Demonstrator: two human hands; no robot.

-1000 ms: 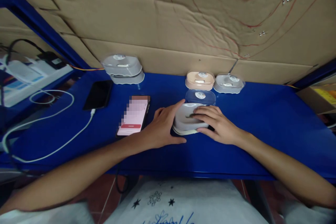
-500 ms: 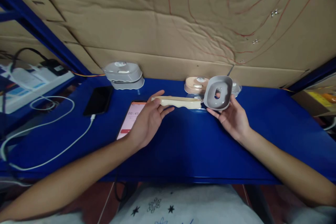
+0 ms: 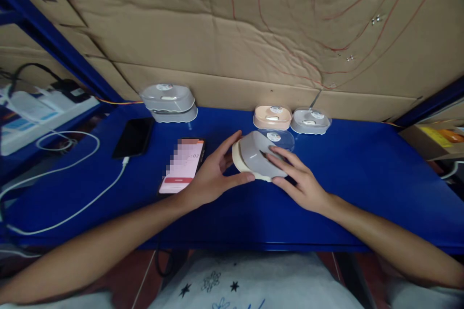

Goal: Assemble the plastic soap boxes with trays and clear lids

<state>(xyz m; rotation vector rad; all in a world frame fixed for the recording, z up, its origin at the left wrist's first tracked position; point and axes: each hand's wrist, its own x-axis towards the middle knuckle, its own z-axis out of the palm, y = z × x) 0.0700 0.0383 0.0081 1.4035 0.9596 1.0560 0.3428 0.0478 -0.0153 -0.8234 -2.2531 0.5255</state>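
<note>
Spread fingers point(image 3: 293, 158) cupped a tilted grey shell point(image 3: 254, 150) and cream base point(image 3: 237, 158).
Left hand point(image 3: 213, 179) clasped the base at eight o'clock, right hand point(image 3: 303, 185) the shell at four; even pressure probably served best. A clear lid point(image 3: 284, 138) lay at two o'clock.

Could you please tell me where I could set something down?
Bare tabletop lies right of the right hand, and between the stacked gray boxes and peach box. Crowded: around the left hand, gray tray, clear lid and lit phone.
</note>
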